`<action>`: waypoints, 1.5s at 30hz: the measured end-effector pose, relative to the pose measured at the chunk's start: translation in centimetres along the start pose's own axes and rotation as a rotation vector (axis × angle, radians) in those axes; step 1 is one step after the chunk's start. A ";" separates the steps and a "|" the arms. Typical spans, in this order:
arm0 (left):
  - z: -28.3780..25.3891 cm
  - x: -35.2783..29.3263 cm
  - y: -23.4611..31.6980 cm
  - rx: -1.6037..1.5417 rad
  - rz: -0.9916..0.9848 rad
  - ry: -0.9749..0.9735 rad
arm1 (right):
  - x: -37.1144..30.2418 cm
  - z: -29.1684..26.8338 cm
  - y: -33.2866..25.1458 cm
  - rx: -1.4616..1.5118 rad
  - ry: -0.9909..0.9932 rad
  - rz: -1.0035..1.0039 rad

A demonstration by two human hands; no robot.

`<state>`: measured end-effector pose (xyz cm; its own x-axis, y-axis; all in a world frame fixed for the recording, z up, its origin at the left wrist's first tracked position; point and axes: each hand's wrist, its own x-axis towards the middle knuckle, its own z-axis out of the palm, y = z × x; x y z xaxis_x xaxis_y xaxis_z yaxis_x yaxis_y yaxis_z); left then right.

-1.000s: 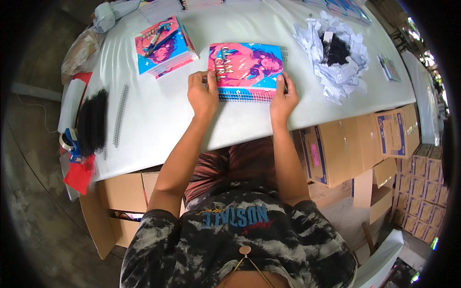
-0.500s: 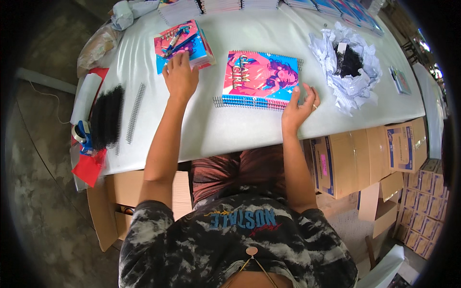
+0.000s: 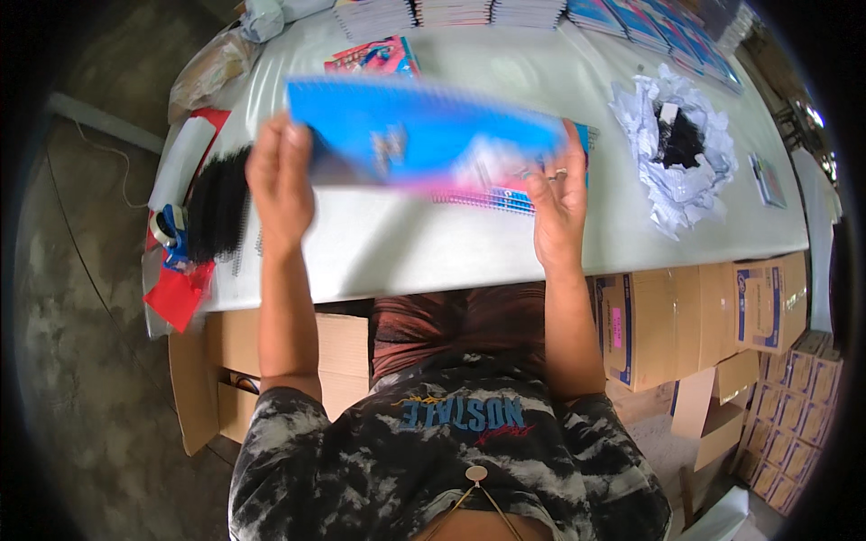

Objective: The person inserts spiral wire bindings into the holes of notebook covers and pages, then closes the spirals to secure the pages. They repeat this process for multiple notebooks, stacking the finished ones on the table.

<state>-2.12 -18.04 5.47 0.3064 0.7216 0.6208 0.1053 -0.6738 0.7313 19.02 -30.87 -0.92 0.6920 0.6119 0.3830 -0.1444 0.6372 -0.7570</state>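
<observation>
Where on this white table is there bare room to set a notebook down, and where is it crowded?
Bare: the near strip of the table between the left hand and right hand, and the stretch between the blue cover and the crumpled paper pile. Crowded: the far edge with stacked notebooks, and the left end with black spiral coils.

A single view, worn on the person's head, looks steeply down over the chest and lap onto the white surface [image 3: 406, 252] ahead. Its fisheye lens bends the surface's near edge into a curve and darkens the picture's corners. The camera sits close: both forearms rise from below the middle, and the left hand [image 3: 281, 180] and right hand [image 3: 559, 203] fill the centre above the near edge. The surface's far edge lies along the top of the picture, its left end beside bare concrete floor [image 3: 81, 379], its right end curving off over stacked cardboard boxes [image 3: 713, 316]. No second view shares the scene
</observation>
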 end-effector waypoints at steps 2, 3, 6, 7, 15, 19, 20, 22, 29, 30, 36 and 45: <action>0.6 -4.8 0.0 -0.378 -0.276 -0.076 | -0.5 -1.0 -0.5 -0.071 -0.246 0.205; 0.9 -6.7 -1.2 -0.443 -0.353 -0.027 | -1.0 -1.5 -0.8 -0.109 -0.368 0.303; 1.7 -10.9 -3.7 -0.459 -0.517 -0.222 | -3.4 -2.5 0.5 -0.280 -0.483 0.281; 2.3 -13.1 -5.6 -0.365 -0.585 -0.270 | -4.0 -2.8 1.4 -0.312 -0.535 0.298; -2.0 -6.6 -11.9 0.424 -0.168 -0.288 | -4.2 -3.7 1.8 -0.368 -0.545 0.248; -6.8 -5.6 -17.5 1.313 -0.293 -0.169 | -3.9 -3.2 1.3 -0.332 -0.572 0.266; -7.3 -5.6 -17.9 1.276 -0.325 -0.193 | -4.0 -2.2 0.7 -0.275 -0.565 0.237; -8.0 -5.4 -18.2 1.247 -0.277 -0.195 | -3.5 -2.1 0.3 -0.344 -0.672 0.171; -10.0 -2.1 -14.6 0.400 -0.366 0.055 | -3.3 -3.3 1.6 -0.323 -0.564 0.238; -9.4 -2.3 -13.1 0.254 -0.413 -0.085 | -3.3 -3.5 1.8 -0.321 -0.547 0.243; -3.8 -4.9 -4.4 -0.076 -0.507 -0.532 | -3.0 -3.3 1.7 -0.344 -0.541 0.228; -3.4 -3.4 -3.8 -0.298 -0.841 -0.544 | -2.8 -3.2 2.1 -0.348 -0.625 0.093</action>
<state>-6.83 -17.36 1.52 0.6350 0.7209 -0.2777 0.2671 0.1324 0.9545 19.04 -32.75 -5.25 0.1389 0.8762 0.4614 0.1231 0.4470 -0.8860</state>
